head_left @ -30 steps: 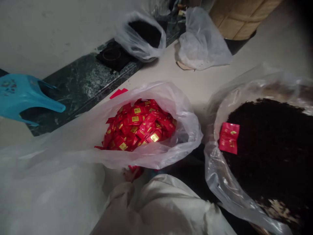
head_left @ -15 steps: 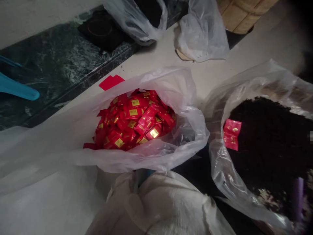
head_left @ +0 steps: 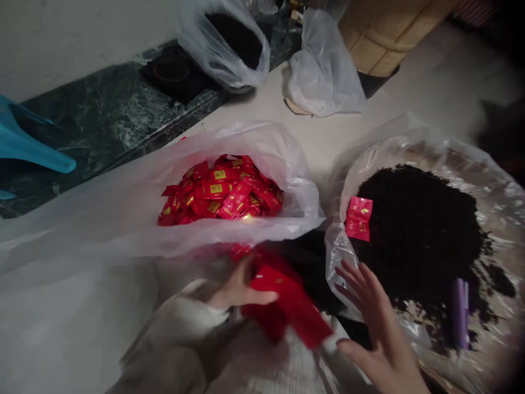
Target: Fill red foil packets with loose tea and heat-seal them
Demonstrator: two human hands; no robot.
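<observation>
My left hand (head_left: 238, 287), at the bottom centre, grips several flat red packets (head_left: 295, 301), smeared by motion; the thumb lies across the front. To its right, my right hand (head_left: 377, 328) is held with fingers spread and nothing in it, at the near left edge of a clear plastic bag (head_left: 338, 262). Inside that bag lies a heap of dark, crumbly stuff (head_left: 414, 219) like loose tea leaves. One red packet (head_left: 359, 218) rests on the heap's left edge. Beyond my left hand, an open white plastic bag (head_left: 262, 134) holds a pile of small red-and-gold packets (head_left: 221, 191).
A purple object (head_left: 460, 312) stands at the heap's near right. Further back are a plastic bag with dark contents (head_left: 221, 60), a tied white bag (head_left: 324, 71) and a brown container (head_left: 389, 33). A blue plastic stool (head_left: 28, 139) is at far left on dark marble.
Both hands have come into view at the bottom, the left with red packets in it. The view has shifted, so the bags sit further left and more of the dark heap shows.
</observation>
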